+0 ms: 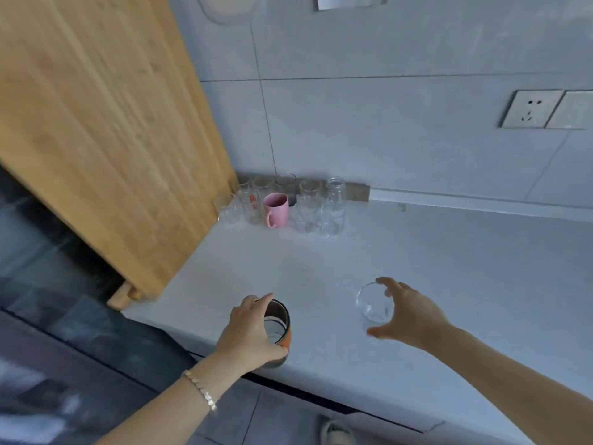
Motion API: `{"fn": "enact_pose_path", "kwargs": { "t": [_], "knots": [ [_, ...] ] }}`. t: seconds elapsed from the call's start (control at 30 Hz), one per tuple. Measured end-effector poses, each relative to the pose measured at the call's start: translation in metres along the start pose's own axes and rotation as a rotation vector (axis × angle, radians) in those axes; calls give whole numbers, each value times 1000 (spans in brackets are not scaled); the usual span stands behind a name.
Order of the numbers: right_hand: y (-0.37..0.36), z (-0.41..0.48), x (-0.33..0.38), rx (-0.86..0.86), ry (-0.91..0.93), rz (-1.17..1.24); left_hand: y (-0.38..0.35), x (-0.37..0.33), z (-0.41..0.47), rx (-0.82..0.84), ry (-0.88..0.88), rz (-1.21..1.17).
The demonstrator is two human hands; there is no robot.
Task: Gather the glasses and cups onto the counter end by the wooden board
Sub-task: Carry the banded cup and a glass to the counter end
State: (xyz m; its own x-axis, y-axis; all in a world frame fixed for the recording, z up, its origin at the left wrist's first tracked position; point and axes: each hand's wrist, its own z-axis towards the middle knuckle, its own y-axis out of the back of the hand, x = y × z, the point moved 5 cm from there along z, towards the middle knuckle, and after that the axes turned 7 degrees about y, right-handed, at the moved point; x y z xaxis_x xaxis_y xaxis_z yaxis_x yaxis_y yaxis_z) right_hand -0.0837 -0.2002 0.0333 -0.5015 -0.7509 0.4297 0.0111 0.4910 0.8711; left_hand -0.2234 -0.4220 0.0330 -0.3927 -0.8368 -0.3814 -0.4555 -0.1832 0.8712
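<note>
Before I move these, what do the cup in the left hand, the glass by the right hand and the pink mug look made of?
Cup: shiny metal lining, probably steel, with a dark and orange outer coat.
Glass: clear glass, since the counter shows through it; clear plastic can't be ruled out.
Pink mug: opaque, matte pink, either ceramic or plastic.

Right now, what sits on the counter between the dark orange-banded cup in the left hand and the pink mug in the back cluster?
Nothing: in the head view, only bare white counter lies between the dark orange-banded cup and the pink mug.
</note>
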Motion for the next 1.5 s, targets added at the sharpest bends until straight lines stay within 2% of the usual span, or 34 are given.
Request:
{"fn": "enact_pose_path", "kwargs": {
  "t": [0.17, 0.4, 0.57, 0.8, 0.97, 1.27, 1.43, 1.5],
  "knots": [
    [-2, 89, 30, 70, 67, 6, 31, 31, 75, 19, 106, -30],
    [-16, 187, 79, 122, 82, 26, 73, 83, 173, -36, 182, -45],
    [-37, 231, 114, 93, 13, 53, 90, 122, 251, -44, 185, -52],
    [-74, 262, 160, 17, -189, 133, 114, 154, 339, -21, 60, -89],
    [-98, 289, 195, -72, -343, 269, 121, 168, 363, -29, 3, -82],
    [-140, 350, 250, -198, -500, 397, 110, 179, 365, -69, -47, 21],
    [-161, 352, 255, -227, -504, 666, 106, 180, 364, -65, -59, 52],
    [-164, 353, 253, -225, -480, 695, 106, 180, 364, -63, -56, 61]
  ]
}}
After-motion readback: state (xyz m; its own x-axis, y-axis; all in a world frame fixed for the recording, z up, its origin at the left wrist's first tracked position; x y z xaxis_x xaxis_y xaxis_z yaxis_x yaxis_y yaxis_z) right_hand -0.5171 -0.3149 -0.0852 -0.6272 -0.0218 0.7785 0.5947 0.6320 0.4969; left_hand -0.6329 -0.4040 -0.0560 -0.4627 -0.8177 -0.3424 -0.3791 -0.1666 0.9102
